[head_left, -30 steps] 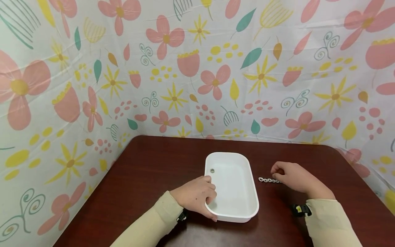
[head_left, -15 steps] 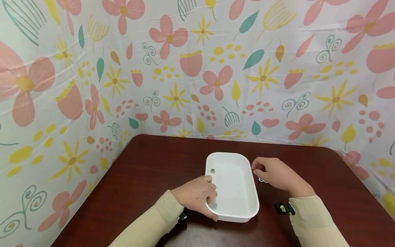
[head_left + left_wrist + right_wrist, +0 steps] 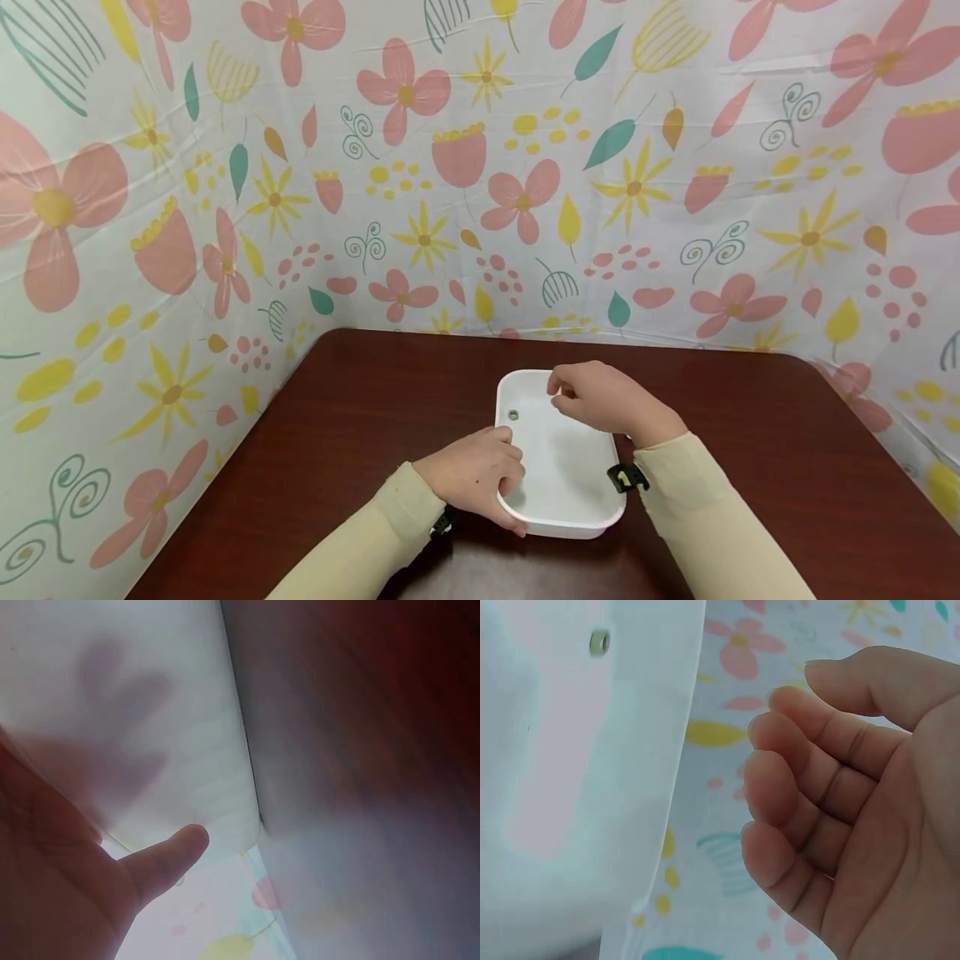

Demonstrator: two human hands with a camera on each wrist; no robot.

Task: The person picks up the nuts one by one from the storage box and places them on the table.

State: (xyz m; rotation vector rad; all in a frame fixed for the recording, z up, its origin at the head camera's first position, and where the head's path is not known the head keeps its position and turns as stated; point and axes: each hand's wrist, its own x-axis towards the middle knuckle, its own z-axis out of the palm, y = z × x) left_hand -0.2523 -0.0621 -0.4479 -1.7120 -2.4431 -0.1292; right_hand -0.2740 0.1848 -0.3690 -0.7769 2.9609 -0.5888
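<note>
A white plastic tray (image 3: 561, 475) with rounded corners stands on the table. My left hand (image 3: 474, 471) grips its near left wall, thumb outside and fingers inside; through the wall those fingers show as shadows in the left wrist view. Over the tray's far right part hovers my right hand (image 3: 603, 398), its fingers curled and the thumb near the forefinger. No object shows between them in the right wrist view, though something small could be hidden. One small greenish nut-like ring (image 3: 513, 414) lies on the tray floor near its left wall, also visible in the right wrist view.
The dark red-brown table (image 3: 390, 400) reaches back to a flower-printed cloth (image 3: 450, 167) hung behind and along the left. My right wrist and sleeve cover the spot beside the tray where small white rings lay.
My right hand has moved left from the row of several small white rings, across the tray's right rim to above the tray. The left hand and the tray have stayed put.
</note>
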